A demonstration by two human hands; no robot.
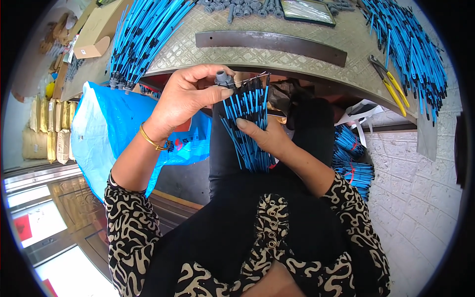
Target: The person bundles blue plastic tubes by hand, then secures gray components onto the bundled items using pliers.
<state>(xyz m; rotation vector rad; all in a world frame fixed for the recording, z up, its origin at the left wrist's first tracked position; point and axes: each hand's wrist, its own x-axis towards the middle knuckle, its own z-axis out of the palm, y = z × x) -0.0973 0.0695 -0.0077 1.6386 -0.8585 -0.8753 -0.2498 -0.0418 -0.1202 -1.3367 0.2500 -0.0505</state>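
Observation:
My left hand [180, 96] pinches a grey plastic fitting [222, 77] between thumb and fingers. It meets the top of a bundle of thin blue rods with black ends [246, 106], above my lap. Wrapped round the middle of that bundle is my right hand [264, 136], its thumb lying across the front. Thin bare tips stick out at the bundle's upper end. Whether a rod sits inside the fitting I cannot tell, since my left fingers hide the joint.
Ahead, a patterned table [173, 54] bears a curved dark metal strip [272, 45], yellow-handled pliers [389, 85], several loose grey fittings [242, 8], and piles of blue rods [408, 52] at both sides. A blue plastic bag [106, 131] hangs at left. Tied rod bundles [352, 173] lie right.

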